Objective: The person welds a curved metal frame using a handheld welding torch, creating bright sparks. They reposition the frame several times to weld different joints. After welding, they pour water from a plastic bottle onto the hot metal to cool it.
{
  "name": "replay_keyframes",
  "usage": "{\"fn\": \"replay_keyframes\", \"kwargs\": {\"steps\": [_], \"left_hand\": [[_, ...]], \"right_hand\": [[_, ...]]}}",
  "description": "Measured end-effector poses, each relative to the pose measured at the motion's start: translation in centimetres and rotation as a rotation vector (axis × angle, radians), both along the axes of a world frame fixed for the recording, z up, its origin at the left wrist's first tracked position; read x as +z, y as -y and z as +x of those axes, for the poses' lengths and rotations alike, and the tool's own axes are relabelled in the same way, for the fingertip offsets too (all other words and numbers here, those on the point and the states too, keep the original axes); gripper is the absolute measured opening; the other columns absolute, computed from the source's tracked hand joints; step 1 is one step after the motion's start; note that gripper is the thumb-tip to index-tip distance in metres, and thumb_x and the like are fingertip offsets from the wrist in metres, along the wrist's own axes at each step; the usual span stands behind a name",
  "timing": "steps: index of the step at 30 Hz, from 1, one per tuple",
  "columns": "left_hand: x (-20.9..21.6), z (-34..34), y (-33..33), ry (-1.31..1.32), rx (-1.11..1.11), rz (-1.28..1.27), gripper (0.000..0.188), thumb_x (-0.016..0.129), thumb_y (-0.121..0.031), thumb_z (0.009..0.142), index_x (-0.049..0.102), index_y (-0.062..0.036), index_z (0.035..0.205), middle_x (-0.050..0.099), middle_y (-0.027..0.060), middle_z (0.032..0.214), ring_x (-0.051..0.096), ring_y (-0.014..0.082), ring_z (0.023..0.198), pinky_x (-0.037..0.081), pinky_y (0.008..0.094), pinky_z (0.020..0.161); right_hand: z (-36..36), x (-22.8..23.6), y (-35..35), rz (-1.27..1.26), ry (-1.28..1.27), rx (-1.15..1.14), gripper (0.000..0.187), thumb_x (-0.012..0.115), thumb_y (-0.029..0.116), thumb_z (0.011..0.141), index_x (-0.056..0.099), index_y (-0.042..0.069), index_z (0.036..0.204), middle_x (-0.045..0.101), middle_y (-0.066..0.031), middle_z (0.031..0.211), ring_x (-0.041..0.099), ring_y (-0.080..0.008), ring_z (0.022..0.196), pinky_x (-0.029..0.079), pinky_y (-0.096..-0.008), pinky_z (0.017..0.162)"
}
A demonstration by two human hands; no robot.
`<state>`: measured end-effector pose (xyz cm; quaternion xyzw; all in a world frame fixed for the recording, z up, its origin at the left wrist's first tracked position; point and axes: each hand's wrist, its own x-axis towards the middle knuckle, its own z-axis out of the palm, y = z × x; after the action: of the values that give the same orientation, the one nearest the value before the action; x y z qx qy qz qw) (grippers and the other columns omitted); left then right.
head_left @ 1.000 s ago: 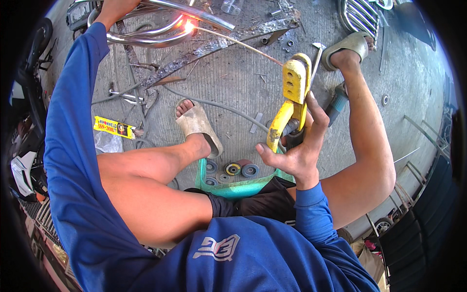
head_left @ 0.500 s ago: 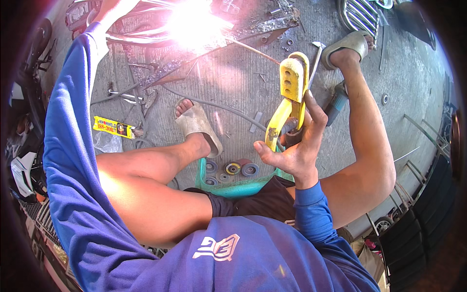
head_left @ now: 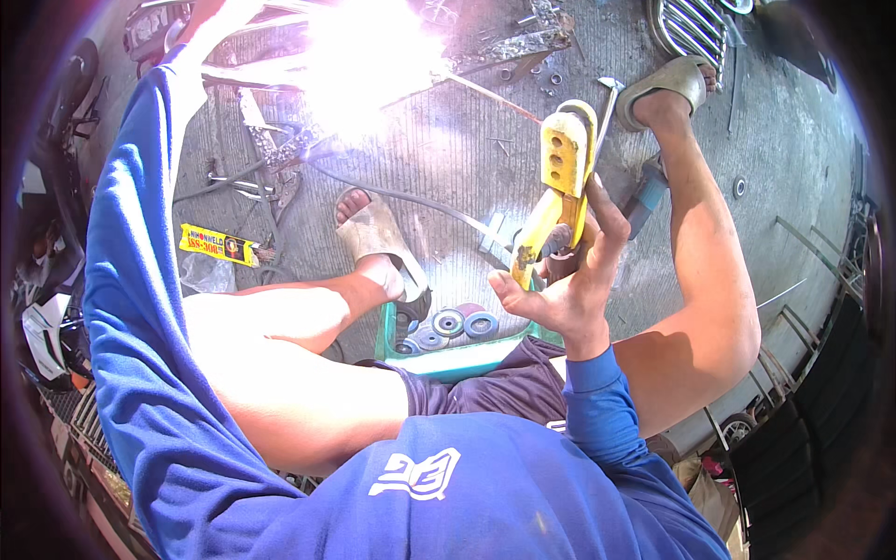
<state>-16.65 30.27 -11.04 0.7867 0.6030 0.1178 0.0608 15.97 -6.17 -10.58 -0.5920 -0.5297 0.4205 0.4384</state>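
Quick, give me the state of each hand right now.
Left hand: hidden by the welding glare; cannot be told.
Right hand: closed on the yellow electrode holder.

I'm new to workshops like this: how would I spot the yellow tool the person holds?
Start at the bright flare at the top, then look right and down to the raised right hand. It grips the clamp holder, upright, the only yellow thing with three holes in its flat head.

Grooved concrete floor point(head_left: 448, 159) with scattered metal scraps point(head_left: 518, 42), yellow packet point(head_left: 219, 245), green tray point(head_left: 457, 359).
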Motion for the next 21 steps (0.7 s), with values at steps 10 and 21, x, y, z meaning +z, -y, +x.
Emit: {"fn": "replay_keyframes", "kwargs": {"steps": [10, 21], "left_hand": [[-1.1, -1.1, -0.6, -0.085, -0.087, 0.028, 0.04, 0.068, -0.036, 0.083, 0.069, -0.0032, 0.06, 0.06, 0.0126, 0.052, 0.056, 0.0257, 0.047, 0.046, 0.0443, 0.052], [-0.9, -2.8, -0.9, -0.064, -0.056, -0.104, 0.042, 0.067, -0.037, 0.083, 0.069, -0.0015, 0.061, 0.057, 0.0136, 0.05, 0.054, 0.0255, 0.045, 0.045, 0.0446, 0.051]], "right_hand": [[-0.2, -0.3, -0.2, 0.068, 0.015, -0.009, 0.119, 0.099, 0.031, 0.061, 0.031, 0.004, 0.154, 0.059, -0.0198, 0.13, 0.066, -0.0243, 0.111, 0.056, -0.0353, 0.091], [0.2, -0.3, 0.0, 0.068, 0.076, 0.019, 0.124, 0.096, 0.035, 0.061, 0.023, 0.005, 0.155, 0.051, -0.0217, 0.134, 0.061, -0.0284, 0.112, 0.052, -0.0403, 0.096]]}}
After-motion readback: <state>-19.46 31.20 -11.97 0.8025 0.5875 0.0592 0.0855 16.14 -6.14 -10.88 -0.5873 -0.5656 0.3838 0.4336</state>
